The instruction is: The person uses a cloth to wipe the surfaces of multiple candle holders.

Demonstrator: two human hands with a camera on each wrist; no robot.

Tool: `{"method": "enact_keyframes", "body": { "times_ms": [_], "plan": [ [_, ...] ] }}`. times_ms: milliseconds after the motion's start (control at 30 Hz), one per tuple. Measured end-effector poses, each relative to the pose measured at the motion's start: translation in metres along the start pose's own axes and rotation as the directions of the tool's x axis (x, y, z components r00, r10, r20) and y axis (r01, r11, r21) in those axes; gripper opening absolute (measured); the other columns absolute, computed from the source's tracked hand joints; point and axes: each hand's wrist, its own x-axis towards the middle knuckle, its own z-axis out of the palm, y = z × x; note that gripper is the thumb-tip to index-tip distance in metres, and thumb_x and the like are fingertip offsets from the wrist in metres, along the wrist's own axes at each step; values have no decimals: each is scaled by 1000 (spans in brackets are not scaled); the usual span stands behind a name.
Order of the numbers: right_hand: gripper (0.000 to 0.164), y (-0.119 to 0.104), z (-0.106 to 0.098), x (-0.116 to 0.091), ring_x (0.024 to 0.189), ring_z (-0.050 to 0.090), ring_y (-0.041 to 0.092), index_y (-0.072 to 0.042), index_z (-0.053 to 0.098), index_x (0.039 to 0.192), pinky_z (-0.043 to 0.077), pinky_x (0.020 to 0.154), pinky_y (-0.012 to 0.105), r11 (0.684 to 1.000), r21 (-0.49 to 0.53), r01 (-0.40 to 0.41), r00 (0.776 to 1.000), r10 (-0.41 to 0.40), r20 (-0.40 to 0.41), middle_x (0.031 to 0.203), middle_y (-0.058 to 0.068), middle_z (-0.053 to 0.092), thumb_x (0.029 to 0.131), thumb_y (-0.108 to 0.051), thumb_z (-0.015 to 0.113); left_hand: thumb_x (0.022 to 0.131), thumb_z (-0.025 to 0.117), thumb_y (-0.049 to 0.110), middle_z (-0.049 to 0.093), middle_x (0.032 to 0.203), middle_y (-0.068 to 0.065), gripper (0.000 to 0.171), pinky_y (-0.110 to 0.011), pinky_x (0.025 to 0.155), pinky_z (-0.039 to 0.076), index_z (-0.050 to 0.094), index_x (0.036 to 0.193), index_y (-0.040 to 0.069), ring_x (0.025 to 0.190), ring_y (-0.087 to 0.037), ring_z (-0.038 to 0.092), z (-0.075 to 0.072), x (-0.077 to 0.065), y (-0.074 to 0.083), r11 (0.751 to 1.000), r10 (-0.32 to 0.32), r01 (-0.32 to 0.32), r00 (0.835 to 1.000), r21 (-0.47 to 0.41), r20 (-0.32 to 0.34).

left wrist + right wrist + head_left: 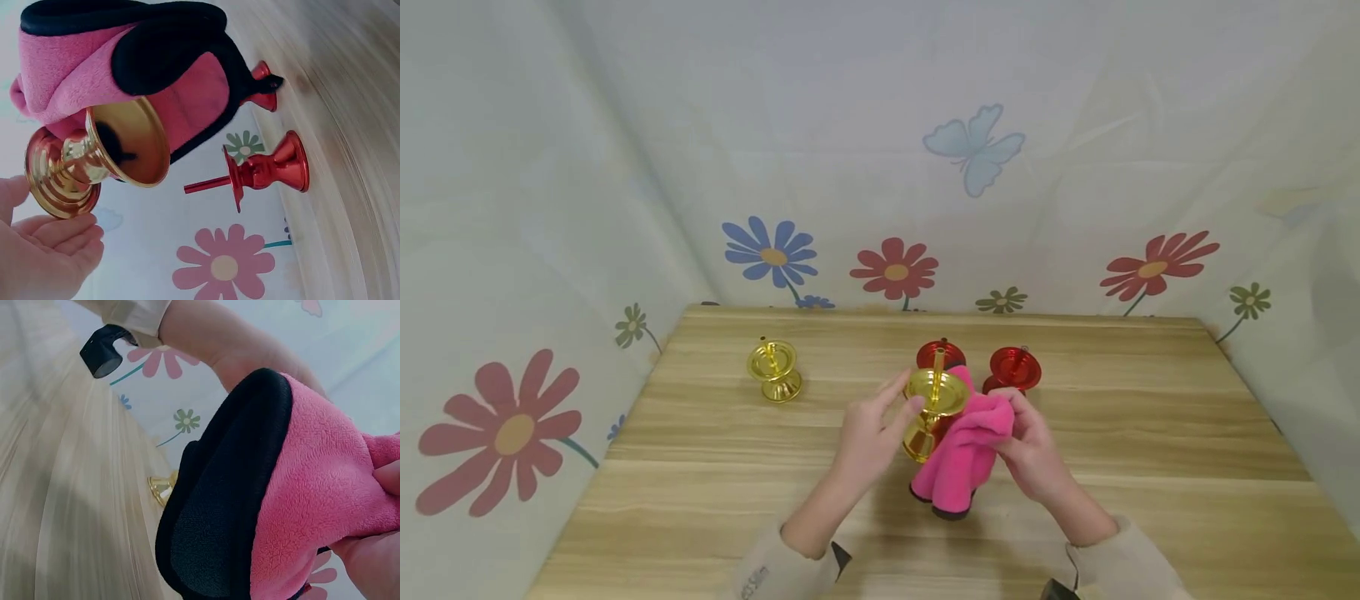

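Note:
My left hand (871, 427) pinches the dish rim of a gold candle holder (937, 393) between thumb and fingers. The holder is lifted off the table, its spike upward and its hollow base (134, 140) facing the left wrist camera. A pink cloth (964, 454) with black edging is bunched in my right hand (1033, 450), gripped between thumb and fingers. The cloth lies against the right side of the holder; in the right wrist view it (312, 481) hides the holder in my left hand.
Two red candle holders, one behind my hands (942, 353) and one to the right (1015, 367), stand on the wooden table (1150, 400). Another gold candle holder (775, 368) stands at the back left. A flower-printed curtain (820, 167) hangs behind the table.

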Motion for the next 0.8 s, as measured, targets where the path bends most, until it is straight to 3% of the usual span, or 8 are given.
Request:
{"method": "enact_keyframes", "body": {
  "times_ms": [100, 200, 333, 500, 600, 667, 733, 800],
  "plan": [
    [40, 0, 0, 1, 98, 53, 7, -9, 46, 108, 49, 76, 17, 998, 63, 14, 1000, -14, 1, 109, -2, 54, 83, 19, 33, 89, 50, 36, 49, 127, -11, 48, -34, 96, 41, 49, 125, 4, 85, -21, 64, 1, 0, 2, 1000, 9, -9, 1000, 26, -2],
    [45, 0, -2, 1, 100, 53, 9, -7, 47, 110, 49, 79, 19, 985, 172, 22, 1000, -26, 17, 110, 0, 54, 81, 22, 27, 88, 51, 33, 50, 126, -11, 46, -34, 97, 39, 50, 123, 3, 119, -23, 45, 2, 1, -1, 998, 54, -54, 999, 24, 4],
    [47, 0, -4, 1, 99, 57, 12, -5, 48, 111, 50, 80, 21, 956, 294, 2, 999, -13, 35, 110, 3, 56, 82, 22, 23, 89, 51, 30, 50, 127, -9, 42, -34, 97, 39, 51, 124, 8, 117, -20, 48, -1, 4, -8, 993, 75, -69, 995, -97, 58],
    [45, -1, -6, 1, 98, 59, 15, -1, 47, 115, 50, 81, 23, 915, 402, -27, 997, -3, 75, 112, 6, 57, 84, 20, 23, 94, 43, 23, 47, 131, -5, 36, -35, 101, 35, 48, 127, 11, 121, -15, 43, -7, 6, -18, 951, 62, 7, 975, -309, 213],
    [45, -2, -6, 3, 98, 59, 16, 0, 47, 116, 49, 82, 23, 911, 412, -32, 996, -4, 87, 113, 7, 57, 84, 19, 23, 95, 40, 23, 47, 131, -2, 35, -35, 102, 34, 48, 127, 14, 124, -15, 40, -8, 7, -19, 950, 43, 32, 972, -311, 230],
    [46, -3, -6, 4, 97, 59, 15, -1, 48, 116, 49, 82, 23, 922, 386, -26, 997, -1, 71, 112, 6, 57, 84, 20, 23, 94, 41, 28, 51, 128, 0, 36, -32, 98, 39, 50, 126, 15, 113, -11, 51, -7, 7, -17, 968, 18, 23, 987, -250, 162],
    [47, -3, -4, 4, 97, 58, 13, -4, 49, 115, 49, 82, 21, 943, 333, -20, 999, 8, 38, 111, 3, 57, 83, 20, 24, 92, 44, 30, 61, 115, -3, 36, -26, 84, 48, 53, 122, 12, 81, -5, 61, -5, 5, -13, 989, 22, -14, 998, -147, 54],
    [46, -3, -3, 3, 97, 57, 12, -6, 49, 114, 49, 81, 20, 965, 260, -12, 1000, 9, 13, 111, 1, 55, 84, 20, 25, 92, 46, 29, 68, 85, -6, 36, -19, 61, 50, 56, 118, 7, 50, 0, 46, -3, 3, -7, 998, 55, -56, 997, -27, -46]
  ]
}}
